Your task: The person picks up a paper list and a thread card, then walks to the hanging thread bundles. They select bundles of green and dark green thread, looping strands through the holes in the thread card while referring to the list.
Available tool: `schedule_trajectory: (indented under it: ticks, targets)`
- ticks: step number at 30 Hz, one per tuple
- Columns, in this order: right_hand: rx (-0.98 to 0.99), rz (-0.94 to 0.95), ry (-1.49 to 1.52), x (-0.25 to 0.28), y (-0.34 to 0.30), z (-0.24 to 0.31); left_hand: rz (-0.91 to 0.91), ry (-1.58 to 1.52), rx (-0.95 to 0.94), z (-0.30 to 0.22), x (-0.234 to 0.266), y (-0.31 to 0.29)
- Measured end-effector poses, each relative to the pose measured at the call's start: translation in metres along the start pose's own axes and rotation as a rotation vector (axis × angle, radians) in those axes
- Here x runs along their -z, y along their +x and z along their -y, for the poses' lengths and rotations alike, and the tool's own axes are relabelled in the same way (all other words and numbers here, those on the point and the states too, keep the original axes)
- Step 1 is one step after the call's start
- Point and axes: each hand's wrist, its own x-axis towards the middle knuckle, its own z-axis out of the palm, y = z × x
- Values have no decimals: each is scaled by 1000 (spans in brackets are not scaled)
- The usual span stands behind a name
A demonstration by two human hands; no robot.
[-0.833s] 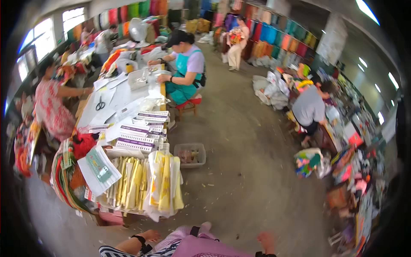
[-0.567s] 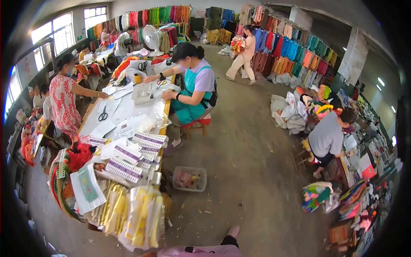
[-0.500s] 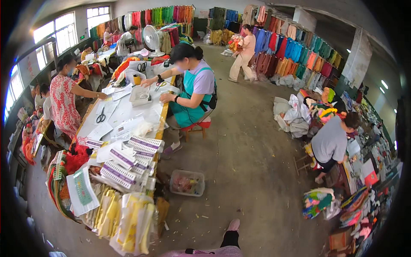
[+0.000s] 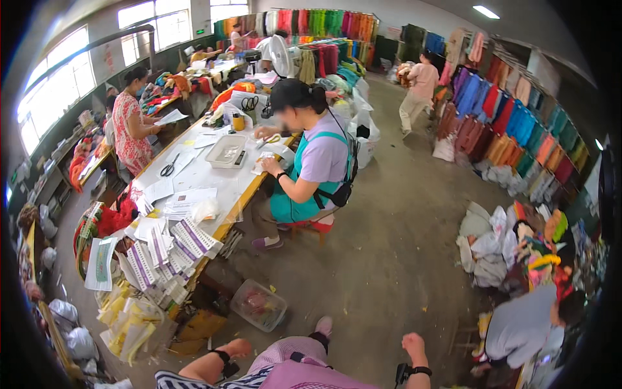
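Note:
At the lower edge, my left hand point(image 4: 238, 348) is curled closed with nothing visible in it, and a dark band circles its wrist. It is nearest the clear plastic bin point(image 4: 259, 305) on the floor, without touching it. Off to the right, my right hand point(image 4: 413, 343) is loosely fisted above the bare floor, also with a dark wristband and no object showing. Between them my pink-clad lap and one foot in a pink shoe point(image 4: 324, 325) can be seen. Left of the bin stands a long white worktable point(image 4: 227, 201), with stacks of purple-striped cards point(image 4: 172, 253) at its near end.
A seated person in a teal apron point(image 4: 311, 155) works at the table; scissors point(image 4: 170, 166) and a tray point(image 4: 226, 151) lie there. Someone in a red-patterned dress point(image 4: 133, 133) stands beyond. Colourful yarn hanks point(image 4: 479, 97) hang at the back. Bags point(image 4: 486, 246) and a bent-over person point(image 4: 521, 324) are right.
Both my hands have come into view at the bottom. The view has shifted, bringing the table's seated worker nearer. The person in the patterned dress now holds a paper sheet.

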Motion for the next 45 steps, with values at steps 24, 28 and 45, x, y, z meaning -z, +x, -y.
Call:
schedule_trajectory:
  ticks: [24,28,45]
  targets:
    - [382,299,-964,271,637,-44,55,-407,492,-333,339,753]
    - [192,250,-1004,303,802,-36,-99,-439,498,-402,381,818]
    - [328,520,-687,393,1262,161,-330,176,244,-534,800,1315]
